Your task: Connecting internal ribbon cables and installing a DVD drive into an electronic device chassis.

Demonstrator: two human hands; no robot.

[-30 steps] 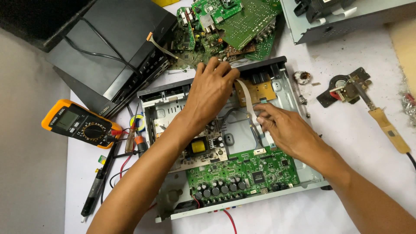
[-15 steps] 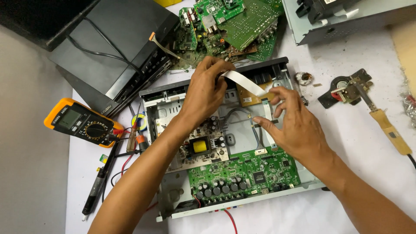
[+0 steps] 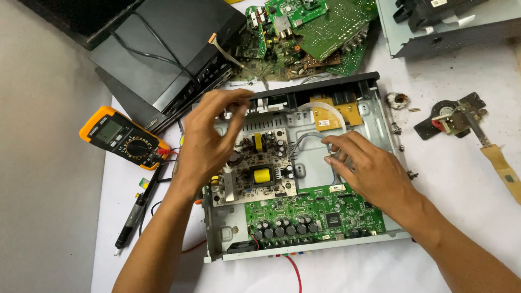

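An opened metal chassis [image 3: 380, 116] lies on the white table. Inside it sit a beige power board [image 3: 260, 163] with yellow parts and a green main board [image 3: 315, 214] along the front. A small orange board [image 3: 331, 114] with a white flat ribbon cable [image 3: 320, 104] arching over it lies at the back. My left hand [image 3: 209, 138] hovers over the chassis' left side, fingers apart, holding nothing. My right hand [image 3: 366, 168] rests on the chassis floor near the thin grey and blue wires [image 3: 309, 138], fingers spread, empty.
A yellow multimeter [image 3: 122, 138] with its probe [image 3: 135, 209] lies at left. Black device casings [image 3: 163, 59] sit at back left, a pile of green circuit boards [image 3: 320, 27] behind the chassis, a grey metal housing [image 3: 450, 27] at back right, a small motor part [image 3: 453, 119] at right.
Both hands let go of the flat ribbon cable. My left hand moved left off the back of the chassis; my right hand dropped down onto the chassis floor.
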